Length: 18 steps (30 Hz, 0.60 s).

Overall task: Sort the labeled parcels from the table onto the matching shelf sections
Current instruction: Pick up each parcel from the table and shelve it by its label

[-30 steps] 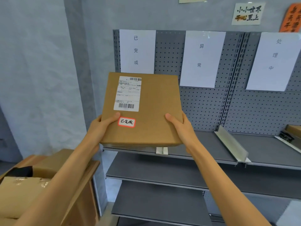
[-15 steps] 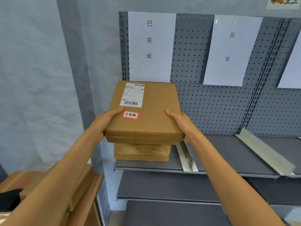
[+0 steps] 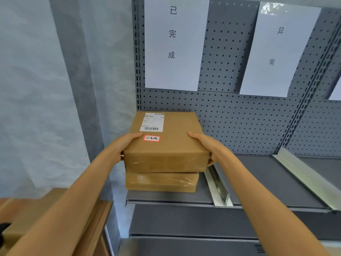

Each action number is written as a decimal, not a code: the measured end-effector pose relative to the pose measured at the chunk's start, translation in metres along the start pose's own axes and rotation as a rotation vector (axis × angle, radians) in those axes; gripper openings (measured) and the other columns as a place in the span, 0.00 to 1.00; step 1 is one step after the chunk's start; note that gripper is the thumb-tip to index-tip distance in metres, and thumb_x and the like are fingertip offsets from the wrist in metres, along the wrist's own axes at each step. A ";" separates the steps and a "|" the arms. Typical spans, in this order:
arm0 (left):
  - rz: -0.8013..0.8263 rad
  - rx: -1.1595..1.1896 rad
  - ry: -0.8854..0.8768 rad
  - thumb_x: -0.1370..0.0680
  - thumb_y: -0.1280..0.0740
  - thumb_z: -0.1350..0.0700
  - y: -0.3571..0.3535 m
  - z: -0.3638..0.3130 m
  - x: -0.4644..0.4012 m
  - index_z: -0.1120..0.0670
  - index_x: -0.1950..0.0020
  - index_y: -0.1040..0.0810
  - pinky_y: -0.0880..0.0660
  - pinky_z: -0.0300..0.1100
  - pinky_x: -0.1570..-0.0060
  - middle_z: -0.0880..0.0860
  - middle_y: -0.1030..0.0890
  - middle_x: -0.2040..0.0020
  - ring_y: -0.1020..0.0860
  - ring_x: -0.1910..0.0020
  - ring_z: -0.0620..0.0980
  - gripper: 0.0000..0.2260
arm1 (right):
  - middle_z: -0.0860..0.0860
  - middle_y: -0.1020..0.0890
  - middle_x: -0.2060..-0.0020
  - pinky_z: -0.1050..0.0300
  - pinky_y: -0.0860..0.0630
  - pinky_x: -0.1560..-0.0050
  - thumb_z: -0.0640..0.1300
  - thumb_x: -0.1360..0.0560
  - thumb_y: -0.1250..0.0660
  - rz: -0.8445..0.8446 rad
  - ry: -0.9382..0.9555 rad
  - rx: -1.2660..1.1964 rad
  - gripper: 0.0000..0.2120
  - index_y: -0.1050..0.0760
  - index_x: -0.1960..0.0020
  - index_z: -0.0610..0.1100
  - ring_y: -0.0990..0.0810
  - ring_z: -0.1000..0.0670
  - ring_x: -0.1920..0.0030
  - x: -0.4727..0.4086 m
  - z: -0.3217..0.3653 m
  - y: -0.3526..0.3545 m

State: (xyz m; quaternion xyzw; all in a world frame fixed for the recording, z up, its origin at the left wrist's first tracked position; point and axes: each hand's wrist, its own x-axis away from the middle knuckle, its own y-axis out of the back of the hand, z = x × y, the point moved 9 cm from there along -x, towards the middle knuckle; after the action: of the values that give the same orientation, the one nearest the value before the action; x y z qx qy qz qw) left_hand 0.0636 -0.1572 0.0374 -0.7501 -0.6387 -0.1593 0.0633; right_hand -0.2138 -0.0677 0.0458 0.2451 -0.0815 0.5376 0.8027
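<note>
A flat brown cardboard parcel (image 3: 171, 145) carries a white shipping label and a small red-edged sticker (image 3: 151, 138). My left hand (image 3: 125, 146) grips its left edge and my right hand (image 3: 208, 146) grips its right edge, thumbs on top. The parcel sits on or just above a second brown parcel (image 3: 160, 182) that lies on the leftmost section of the grey shelf (image 3: 166, 197). Above this section hangs a white sign (image 3: 175, 43) with three characters that match the sticker's writing.
A metal divider (image 3: 217, 187) bounds the left section; another divider (image 3: 304, 178) lies further right. A second white sign (image 3: 278, 48) hangs over the middle section. Lower grey shelves (image 3: 184, 222) are below. A wooden table corner (image 3: 96, 218) is at bottom left.
Both hands have carried the parcel forward and down onto the stack in the left shelf section. The camera has moved closer to the shelf.
</note>
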 end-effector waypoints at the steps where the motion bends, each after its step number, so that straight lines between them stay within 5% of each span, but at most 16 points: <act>1: -0.005 0.001 0.010 0.27 0.28 0.44 0.001 0.002 -0.003 0.51 0.42 0.26 0.26 0.48 0.43 0.52 0.20 0.51 0.22 0.50 0.53 0.19 | 0.47 0.22 0.51 0.42 0.23 0.49 0.66 0.30 0.31 0.002 -0.005 0.007 0.31 0.30 0.37 0.48 0.22 0.44 0.53 -0.003 -0.002 -0.002; 18: -0.011 -0.036 0.115 0.28 0.30 0.40 0.001 0.017 -0.031 0.51 0.39 0.26 0.26 0.52 0.47 0.55 0.20 0.47 0.22 0.47 0.56 0.22 | 0.48 0.25 0.55 0.48 0.28 0.58 0.65 0.28 0.34 0.001 -0.027 0.044 0.27 0.32 0.39 0.48 0.25 0.48 0.58 -0.029 -0.009 -0.013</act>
State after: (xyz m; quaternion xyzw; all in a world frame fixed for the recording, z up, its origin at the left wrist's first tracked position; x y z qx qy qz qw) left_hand 0.0628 -0.1818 0.0115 -0.7373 -0.6351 -0.2139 0.0854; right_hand -0.2149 -0.0910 0.0227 0.2699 -0.0809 0.5363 0.7956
